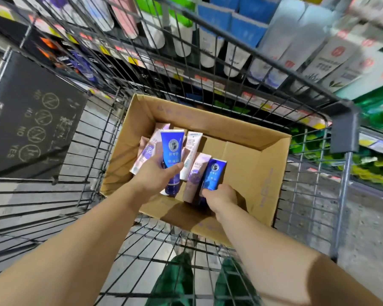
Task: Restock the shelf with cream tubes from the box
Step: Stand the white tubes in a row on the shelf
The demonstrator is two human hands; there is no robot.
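Seen from above, two bare forearms reach down into an open cardboard box (248, 164) that sits inside a wire shopping cart (93, 138). The left hand (157, 175) holds a blue cream tube (171, 155) upright; the thumb crosses the tube's front and the fingers (158, 156) wrap behind it, with the cap end pointing down. The right hand (220, 196) grips the lower end of a second blue tube (212, 174), its fingers curled around it while the tube leans against a pale purple tube (196, 175). More pink and white tubes (191, 151) lie together in the box's left half. Beyond the cart, blurred store shelves (208, 80) carry rows of tubes and boxed products.
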